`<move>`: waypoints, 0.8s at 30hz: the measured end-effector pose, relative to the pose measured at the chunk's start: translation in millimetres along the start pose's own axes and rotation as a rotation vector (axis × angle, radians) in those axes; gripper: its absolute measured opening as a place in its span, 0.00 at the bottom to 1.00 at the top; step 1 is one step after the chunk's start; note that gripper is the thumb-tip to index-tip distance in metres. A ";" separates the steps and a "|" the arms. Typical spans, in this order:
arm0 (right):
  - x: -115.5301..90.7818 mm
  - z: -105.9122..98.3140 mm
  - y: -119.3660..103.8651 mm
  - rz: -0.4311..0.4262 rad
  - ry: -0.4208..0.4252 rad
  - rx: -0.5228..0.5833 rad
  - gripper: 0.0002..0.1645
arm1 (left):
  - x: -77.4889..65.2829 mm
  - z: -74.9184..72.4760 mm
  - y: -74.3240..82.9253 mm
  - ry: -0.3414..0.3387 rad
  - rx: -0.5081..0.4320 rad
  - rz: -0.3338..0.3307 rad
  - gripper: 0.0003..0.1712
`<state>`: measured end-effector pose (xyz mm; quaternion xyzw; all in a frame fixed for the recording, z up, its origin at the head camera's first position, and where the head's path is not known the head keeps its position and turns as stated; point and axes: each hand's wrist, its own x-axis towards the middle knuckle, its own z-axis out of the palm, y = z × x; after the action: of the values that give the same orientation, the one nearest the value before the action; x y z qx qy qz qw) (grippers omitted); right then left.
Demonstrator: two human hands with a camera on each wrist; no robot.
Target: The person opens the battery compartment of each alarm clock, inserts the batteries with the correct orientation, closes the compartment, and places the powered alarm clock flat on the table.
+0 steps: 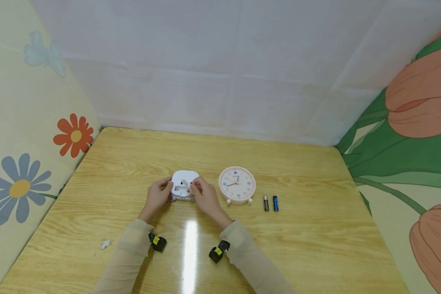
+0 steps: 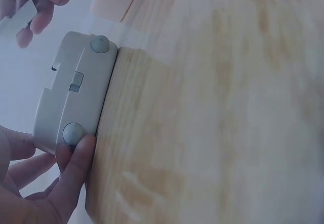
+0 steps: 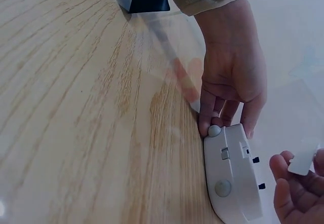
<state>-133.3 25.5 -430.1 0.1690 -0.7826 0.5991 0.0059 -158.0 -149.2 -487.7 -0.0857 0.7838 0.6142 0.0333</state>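
Nearest, toward the left edge of the bench (image 1: pixel 297 245), lies a small white scrap (image 1: pixel 105 244). Farther, right of the bench's middle, there are a black battery (image 1: pixel 266 204) and a blue battery (image 1: pixel 276 204), side by side but apart. Left of the middle, the white device (image 1: pixel 179 176) rests on the bench; the left hand (image 1: pixel 157 198) is clamped on its left side. The right hand (image 1: pixel 207 200) pinches a thin white piece (image 3: pixel 302 163) above it. Just beside, at right, is a pink clock (image 1: pixel 237 184). Beyond the far edge is a white sheet (image 1: pixel 213 73).
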 end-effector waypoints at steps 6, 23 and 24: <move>-6.3 -9.1 -18.8 0.045 -0.027 0.027 0.03 | 0.6 -0.3 -0.8 -0.005 -0.002 -0.007 0.21; -12.6 -19.0 18.7 0.040 -0.071 -0.091 0.03 | 0.7 -0.7 -1.2 -0.013 0.004 -0.015 0.21; -13.3 -19.9 18.3 0.038 -0.073 -0.093 0.03 | 0.7 -0.7 -1.2 -0.015 0.003 -0.014 0.21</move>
<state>-129.5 51.8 -444.4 0.1753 -0.8125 0.5553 -0.0262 -158.5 -150.3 -488.7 -0.0865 0.7838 0.6135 0.0433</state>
